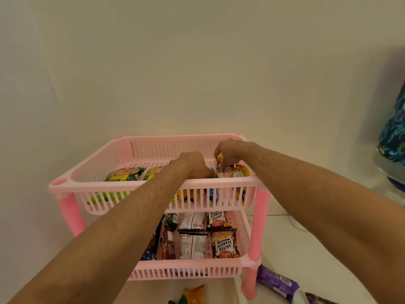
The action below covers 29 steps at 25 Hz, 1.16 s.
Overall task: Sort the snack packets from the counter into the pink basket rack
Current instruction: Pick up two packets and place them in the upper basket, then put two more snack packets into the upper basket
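Head view: I see my right hand [230, 151] inside the top basket [153, 184] of the pink rack [258, 224], toward its right rear, fingers curled down and pinching an orange snack packet [219, 160] by its upper end. The packet stands nearly upright, its lower end down among the other packets at the basket's right side, touching or just beside a yellow packet [240, 172] that leans against the right wall. My left hand [192, 164] is just beside the right one, lower and nearer the basket's front rim, knuckles up with fingers bent downward into the basket. I cannot tell whether it has hold of anything, since the fingertips are hidden behind the hand and the rim; a bit of blue wrapper [213, 193] shows right beneath it.

In the left half of the same basket lie two green packets [125, 174], flat and side by side. The lower basket [186, 270] holds salted peanut packets [224, 243] on its right, white-backed packets in the middle and dark bars toward the left. On the counter [306, 260] in front of the rack's right leg lies a purple packet [277, 281], and an orange-and-green packet [192, 295] lies in front of the lower basket.
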Motion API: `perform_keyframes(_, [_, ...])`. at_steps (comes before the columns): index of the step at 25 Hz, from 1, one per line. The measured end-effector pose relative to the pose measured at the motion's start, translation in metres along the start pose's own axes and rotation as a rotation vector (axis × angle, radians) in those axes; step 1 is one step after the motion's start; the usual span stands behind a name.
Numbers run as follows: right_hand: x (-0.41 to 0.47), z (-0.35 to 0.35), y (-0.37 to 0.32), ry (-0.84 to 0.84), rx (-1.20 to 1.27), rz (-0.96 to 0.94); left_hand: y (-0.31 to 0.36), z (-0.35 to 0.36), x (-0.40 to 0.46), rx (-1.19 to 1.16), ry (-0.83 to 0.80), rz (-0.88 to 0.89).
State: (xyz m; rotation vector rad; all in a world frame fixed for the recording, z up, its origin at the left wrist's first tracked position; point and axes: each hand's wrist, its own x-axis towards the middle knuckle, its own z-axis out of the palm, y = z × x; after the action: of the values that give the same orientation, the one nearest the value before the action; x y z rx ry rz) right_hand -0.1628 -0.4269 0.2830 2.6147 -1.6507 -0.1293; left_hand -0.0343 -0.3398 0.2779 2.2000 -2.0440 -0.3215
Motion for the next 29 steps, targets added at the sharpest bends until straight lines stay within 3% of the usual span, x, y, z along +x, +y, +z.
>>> perform_keyframes(4, [-0.031, -0.018, 0.001, 0.181, 0.233, -0.018, -0.001, 0.001, -0.003, -0.055, 0.094, 0.022])
perform_keyframes(7, [-0.078, -0.024, 0.012, 0.462, 0.474, 0.006, 0.007, -0.01, -0.016, -0.099, 0.505, 0.101])
perform_keyframes(10, [-0.135, -0.011, 0.033, 0.745, 0.667, 0.094, 0.019, -0.015, -0.038, -0.063, 0.92, 0.335])
perform_keyframes(13, [-0.192, 0.019, 0.057, 0.946, 0.805, 0.254, 0.037, -0.001, -0.065, -0.184, 1.087, 0.542])
perform_keyframes(15, [-0.227, 0.052, 0.073, 0.954, 0.838, 0.384, 0.058, 0.025, -0.088, -0.277, 1.124, 0.668])
perform_keyframes(18, [-0.269, 0.112, 0.094, 0.839, 0.849, 0.578, 0.093, 0.08, -0.118, -0.437, 0.964, 0.811])
perform_keyframes(21, [-0.313, 0.175, 0.112, 0.709, 0.902, 0.75, 0.125, 0.155, -0.137, -0.501, 0.514, 0.825])
perform_keyframes(25, [-0.369, 0.255, 0.129, 0.516, 0.907, 1.054, 0.159, 0.252, -0.144, -0.555, -0.032, 0.512])
perform_keyframes(29, [-0.413, 0.311, 0.142, 0.235, 0.861, 1.231, 0.18, 0.318, -0.14, -0.567, -0.255, 0.219])
